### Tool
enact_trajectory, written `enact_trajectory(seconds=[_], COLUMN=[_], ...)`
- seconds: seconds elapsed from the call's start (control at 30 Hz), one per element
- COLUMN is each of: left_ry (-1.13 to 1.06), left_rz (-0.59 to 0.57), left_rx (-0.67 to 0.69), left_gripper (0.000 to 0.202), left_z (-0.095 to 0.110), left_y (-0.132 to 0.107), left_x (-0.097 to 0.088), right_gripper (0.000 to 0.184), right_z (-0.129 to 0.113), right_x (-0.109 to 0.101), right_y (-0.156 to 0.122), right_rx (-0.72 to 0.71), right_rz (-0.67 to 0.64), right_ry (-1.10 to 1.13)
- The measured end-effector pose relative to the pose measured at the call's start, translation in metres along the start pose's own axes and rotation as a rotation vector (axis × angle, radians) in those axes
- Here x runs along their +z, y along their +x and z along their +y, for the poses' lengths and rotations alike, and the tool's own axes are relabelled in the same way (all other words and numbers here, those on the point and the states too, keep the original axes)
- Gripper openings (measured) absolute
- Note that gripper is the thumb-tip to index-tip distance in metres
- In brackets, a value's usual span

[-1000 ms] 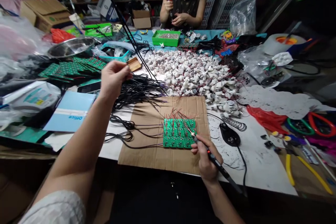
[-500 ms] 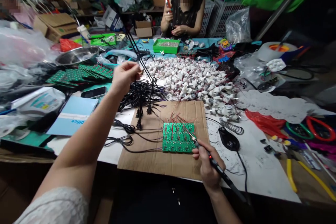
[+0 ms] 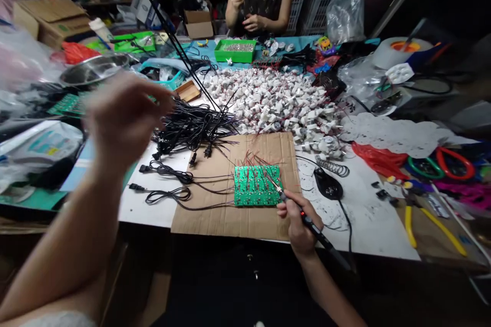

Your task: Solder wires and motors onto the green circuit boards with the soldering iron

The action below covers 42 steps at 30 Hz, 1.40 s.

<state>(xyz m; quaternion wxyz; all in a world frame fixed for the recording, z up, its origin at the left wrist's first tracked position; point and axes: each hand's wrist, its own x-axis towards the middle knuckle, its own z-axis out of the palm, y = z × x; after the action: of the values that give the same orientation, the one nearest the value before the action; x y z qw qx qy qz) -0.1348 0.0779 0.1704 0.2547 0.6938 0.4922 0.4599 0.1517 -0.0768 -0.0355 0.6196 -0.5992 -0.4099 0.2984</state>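
Note:
My right hand [image 3: 301,225] grips a soldering iron [image 3: 322,239] like a pen, its tip over the right part of a green circuit board [image 3: 255,198]. Thin red wires stand up from the board, and black power cords run from its left edge. The board lies flat on a cardboard sheet [image 3: 215,224]. Raised at the left, my left hand [image 3: 123,117] is smeared by motion, so I cannot make out its fingers or anything in them. Near it is a heap of black power cords [image 3: 192,125] with plugs.
Behind the cardboard spreads a pile of small white parts [image 3: 276,99]. To the right lie a black oval device [image 3: 328,184], a metal spring [image 3: 335,167] and yellow-handled pliers [image 3: 410,227]. A co-worker [image 3: 261,5] sits across the table, beyond a green tray [image 3: 224,53].
My left hand has swung left and toward me, away from the cord heap. My right hand keeps the soldering iron at the board. The whole view has tilted down slightly.

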Motion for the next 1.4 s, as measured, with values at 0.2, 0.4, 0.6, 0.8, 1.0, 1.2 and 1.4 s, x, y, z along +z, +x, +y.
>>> enact_trajectory(seconds=[0.2,0.4,0.6,0.8,1.0,1.2,1.4], left_ry=[0.118,0.092,0.009,-0.078,-0.214,-0.257,-0.204], left_rz=[-0.613,-0.525,-0.522,-0.534,-0.520,-0.509,-0.495], left_rx=[-0.056,-0.066,-0.089,-0.169,-0.293,-0.340,-0.276], left_gripper=[0.015,0.017,0.017,0.018,0.021,0.020,0.018], left_z=[-0.071,-0.098,-0.087,-0.075,-0.083,-0.088,-0.086], left_y=[-0.119,-0.161,-0.155,-0.156,-0.160,-0.164,-0.162], left_x=[0.109,0.126,0.126,0.127,0.129,0.132,0.133], right_gripper=[0.027,0.024,0.026,0.040,0.040,0.037,0.035], right_z=[0.007,0.009,0.009,0.009,0.004,0.006,0.010], right_x=[-0.010,-0.001,0.025,0.039,0.044,0.044,0.042], right_y=[-0.015,-0.025,-0.021,-0.018,-0.016,-0.018,-0.019], right_rx=[0.029,-0.058,-0.292,-0.383,-0.368,-0.312,-0.268], right_rz=[-0.033,-0.159,-0.267,-0.300,-0.321,-0.317,-0.314], right_ry=[-0.032,-0.154,-0.168,-0.147,-0.141,-0.144,-0.157])
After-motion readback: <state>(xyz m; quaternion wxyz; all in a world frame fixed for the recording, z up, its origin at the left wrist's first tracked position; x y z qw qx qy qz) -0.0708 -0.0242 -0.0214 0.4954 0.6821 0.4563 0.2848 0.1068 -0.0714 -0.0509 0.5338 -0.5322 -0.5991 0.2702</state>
